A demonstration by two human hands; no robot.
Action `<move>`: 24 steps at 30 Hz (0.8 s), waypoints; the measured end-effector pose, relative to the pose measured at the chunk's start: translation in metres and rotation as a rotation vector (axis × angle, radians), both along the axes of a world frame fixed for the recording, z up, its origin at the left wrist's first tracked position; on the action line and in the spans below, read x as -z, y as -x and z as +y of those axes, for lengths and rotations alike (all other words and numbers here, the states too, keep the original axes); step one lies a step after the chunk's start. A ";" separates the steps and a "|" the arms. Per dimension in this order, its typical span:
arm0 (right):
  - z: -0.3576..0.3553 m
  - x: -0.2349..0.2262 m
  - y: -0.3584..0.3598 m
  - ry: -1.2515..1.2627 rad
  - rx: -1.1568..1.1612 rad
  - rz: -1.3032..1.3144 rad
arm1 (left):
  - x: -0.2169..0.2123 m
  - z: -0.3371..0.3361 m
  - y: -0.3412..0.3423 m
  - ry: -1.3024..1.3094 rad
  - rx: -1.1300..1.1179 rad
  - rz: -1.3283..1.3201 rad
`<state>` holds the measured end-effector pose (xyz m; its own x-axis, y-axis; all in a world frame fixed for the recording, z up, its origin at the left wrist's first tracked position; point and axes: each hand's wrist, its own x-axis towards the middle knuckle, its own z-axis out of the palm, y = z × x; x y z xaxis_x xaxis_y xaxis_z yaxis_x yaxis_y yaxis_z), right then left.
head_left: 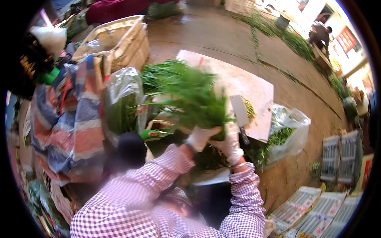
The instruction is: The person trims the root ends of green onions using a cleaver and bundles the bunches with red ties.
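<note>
A big bunch of long, thin-leaved greens (198,95), blurred by motion, rises in front of me with its lower ends toward my body. My white-gloved left hand (201,138) closes around the lower part of the bunch. Pressed against the same end from the other side is my gloved right hand (231,144); its fingers are bent around the stems. A cleaver (239,110) with a dark handle lies just past my right hand on a pale board (254,85). Beside its blade sits a small yellowish heap (249,110), too small to make out.
To the right of the board stands a clear plastic bag (297,129) with greens. On the left are another bag of greens (121,113), a striped woven sack (85,127) and cream plastic crates (133,47). Flattened printed panels (303,206) lie lower right. Another person (320,35) bends far off.
</note>
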<state>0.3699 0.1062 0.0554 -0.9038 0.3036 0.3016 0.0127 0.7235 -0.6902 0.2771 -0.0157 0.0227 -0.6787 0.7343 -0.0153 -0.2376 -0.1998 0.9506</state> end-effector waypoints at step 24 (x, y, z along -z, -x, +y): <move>0.109 -0.098 0.051 0.369 -0.082 0.037 | -0.071 0.116 0.112 -0.300 0.690 0.005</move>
<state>0.3190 0.2150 0.1530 -0.9201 0.3253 0.2181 -0.0646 0.4234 -0.9037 0.1654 0.1001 0.0933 -0.0624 0.9650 0.2545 -0.3991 -0.2579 0.8799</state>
